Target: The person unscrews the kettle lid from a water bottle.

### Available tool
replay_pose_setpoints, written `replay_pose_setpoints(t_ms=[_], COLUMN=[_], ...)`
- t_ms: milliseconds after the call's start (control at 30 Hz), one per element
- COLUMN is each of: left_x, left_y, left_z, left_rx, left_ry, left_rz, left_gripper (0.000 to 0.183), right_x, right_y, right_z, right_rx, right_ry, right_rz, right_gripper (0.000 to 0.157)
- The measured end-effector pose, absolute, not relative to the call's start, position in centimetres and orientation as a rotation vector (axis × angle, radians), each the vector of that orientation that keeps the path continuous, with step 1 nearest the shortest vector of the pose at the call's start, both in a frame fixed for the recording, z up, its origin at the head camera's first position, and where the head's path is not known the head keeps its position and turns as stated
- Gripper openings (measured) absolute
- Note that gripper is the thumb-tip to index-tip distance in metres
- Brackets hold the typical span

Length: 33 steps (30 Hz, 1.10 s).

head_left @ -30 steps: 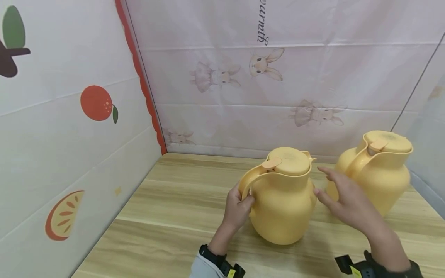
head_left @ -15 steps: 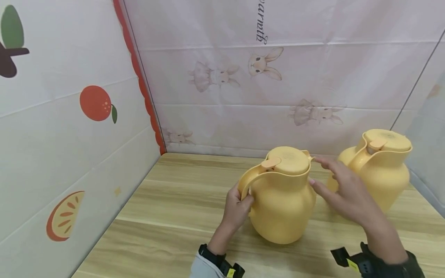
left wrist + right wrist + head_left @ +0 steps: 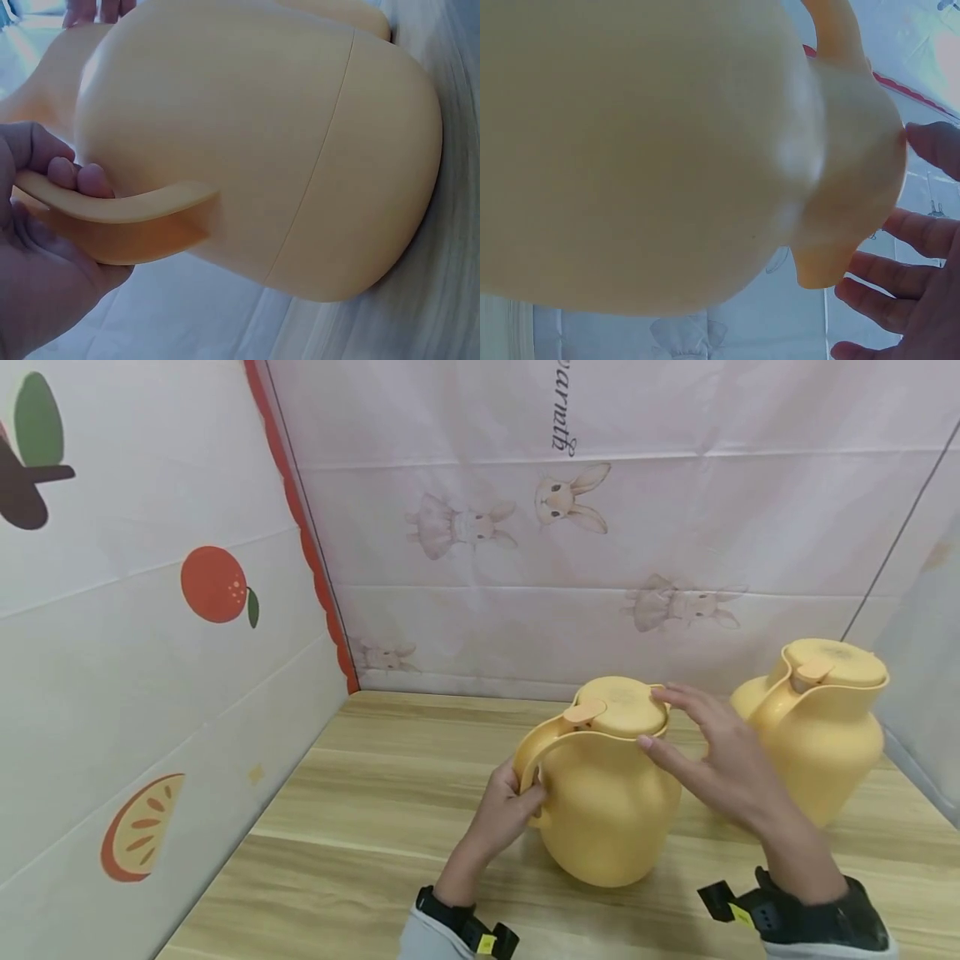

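A yellow thermos jug stands upright on the wooden table in the head view. My left hand grips its handle; in the left wrist view the fingers curl through the handle. The jug's round lid is on, with a paler thumb lever on the handle side. At the spout side of the rim is my right hand, fingers extended and spread, the fingertips right at the lid's edge. In the right wrist view, fingers and thumb lie around the jug's neck, close to the spout.
A second yellow jug of the same kind stands behind my right hand, near the right wall. The wooden table meets a rabbit-print back wall and a fruit-print left wall.
My right hand has moved left, from beside the jug to its rim and lid edge at the spout side. The left hand keeps its grip on the handle; both jugs stay in place.
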<state>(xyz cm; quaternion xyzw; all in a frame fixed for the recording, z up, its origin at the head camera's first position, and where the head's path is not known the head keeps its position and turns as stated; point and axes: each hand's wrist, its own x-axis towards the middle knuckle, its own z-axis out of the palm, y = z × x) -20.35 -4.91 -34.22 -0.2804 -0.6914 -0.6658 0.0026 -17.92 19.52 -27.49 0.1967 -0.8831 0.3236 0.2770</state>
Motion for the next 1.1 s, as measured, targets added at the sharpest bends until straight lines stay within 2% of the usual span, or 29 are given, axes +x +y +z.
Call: replay_pose_setpoints(t_ms=[333,633,833,1100], left_x=[-20.5,-20.7,-20.9,-21.0], left_y=[-5.1,-5.5,-6.0,-6.3], left_z=[-34.4,-34.4,-34.4,-34.4], left_rx=[-0.944,-1.000,-1.080,-1.146], left_ry=[-2.193,-2.208,-2.247,-2.275], left_rz=[-2.041,-2.053,-2.060,-2.052], left_gripper=[0.006,0.009,0.014,0.020], right_x=[-19.8,-20.0,-20.2,-20.6], right_y=[17.9,15.4,14.6,13.2], right_z=[-26.9,-26.1,-26.1,-26.1], right_rx=[0.518,0.321,0.265,0.144], right_ry=[-2.416,-2.520,-2.526,-2.580], right_rz=[0.757,0.504,0.461,0.388], right_gripper=[0.055,0.077,0.080,0.095])
